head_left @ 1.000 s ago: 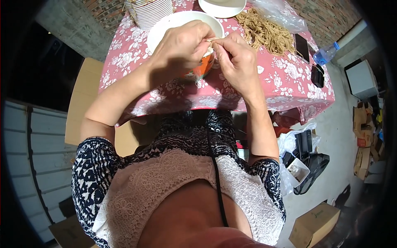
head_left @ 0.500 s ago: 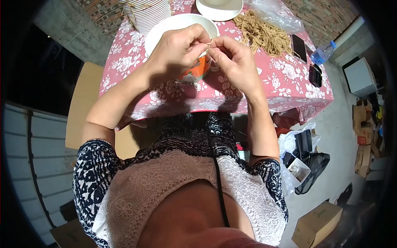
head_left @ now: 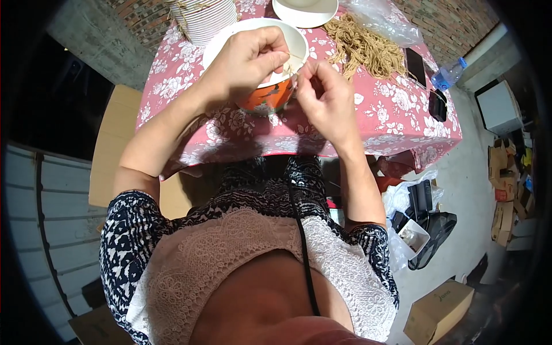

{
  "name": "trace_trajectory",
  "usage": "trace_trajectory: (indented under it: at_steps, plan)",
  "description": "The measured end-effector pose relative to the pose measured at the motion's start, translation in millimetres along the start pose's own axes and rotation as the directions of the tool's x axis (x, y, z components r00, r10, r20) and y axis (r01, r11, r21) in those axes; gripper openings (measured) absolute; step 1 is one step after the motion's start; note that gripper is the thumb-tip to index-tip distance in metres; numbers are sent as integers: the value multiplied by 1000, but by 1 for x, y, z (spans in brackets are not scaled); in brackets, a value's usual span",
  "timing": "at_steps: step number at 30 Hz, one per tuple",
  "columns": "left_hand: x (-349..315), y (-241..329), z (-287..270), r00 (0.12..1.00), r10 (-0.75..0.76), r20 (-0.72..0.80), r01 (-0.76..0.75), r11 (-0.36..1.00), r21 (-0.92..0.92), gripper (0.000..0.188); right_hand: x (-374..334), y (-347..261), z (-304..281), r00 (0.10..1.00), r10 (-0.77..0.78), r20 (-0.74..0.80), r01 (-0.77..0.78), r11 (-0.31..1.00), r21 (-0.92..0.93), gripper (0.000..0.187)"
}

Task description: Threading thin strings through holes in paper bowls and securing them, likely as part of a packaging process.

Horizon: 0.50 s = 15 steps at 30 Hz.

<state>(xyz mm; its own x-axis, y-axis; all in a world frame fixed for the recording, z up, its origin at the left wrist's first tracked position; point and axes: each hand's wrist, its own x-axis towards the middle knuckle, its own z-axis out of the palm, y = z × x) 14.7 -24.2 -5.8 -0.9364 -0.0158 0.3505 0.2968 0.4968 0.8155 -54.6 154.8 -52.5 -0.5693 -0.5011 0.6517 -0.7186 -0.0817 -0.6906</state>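
A paper bucket (head_left: pixel 265 100), white inside with an orange and green printed outside, stands on the table under my hands. My left hand (head_left: pixel 248 60) is over its rim, thumb and forefinger pinched on a thin tan cord. To the right of the rim, my right hand (head_left: pixel 326 95) is closed in a pinch on the cord too, its fingertips partly hiding it. A short stretch of the cord (head_left: pixel 295 56) shows between the two hands. Pale bits are visible inside the bucket near my left fingers; what they are I cannot make out.
A tall stack of white paper buckets (head_left: pixel 204 22) rises at the back left. Behind are a white round container (head_left: pixel 305 22), a heap of tan cords (head_left: pixel 368 49) and clear plastic film (head_left: pixel 391 26). Two dark phones (head_left: pixel 415 66) and a water bottle (head_left: pixel 449 73) lie along the right edge.
My hands have drawn apart: the right hand moved down and to the right, the left slightly up and left. More of the bucket's mouth now shows between them.
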Motion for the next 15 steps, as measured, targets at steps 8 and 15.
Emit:
trace_trajectory:
  at_steps: [8, 15]
  plan:
    - [9, 0, -1, 992, -100, -73, 104, 993, 56, 9, -14, 1, 7, 979, -198, -55, 184, 964, -193, 12]
    - [3, 9, 6, 991, 116, -69, -88, 944, 319, 3, -14, 2, 9, 931, -332, -151, 286, 922, -261, 12]
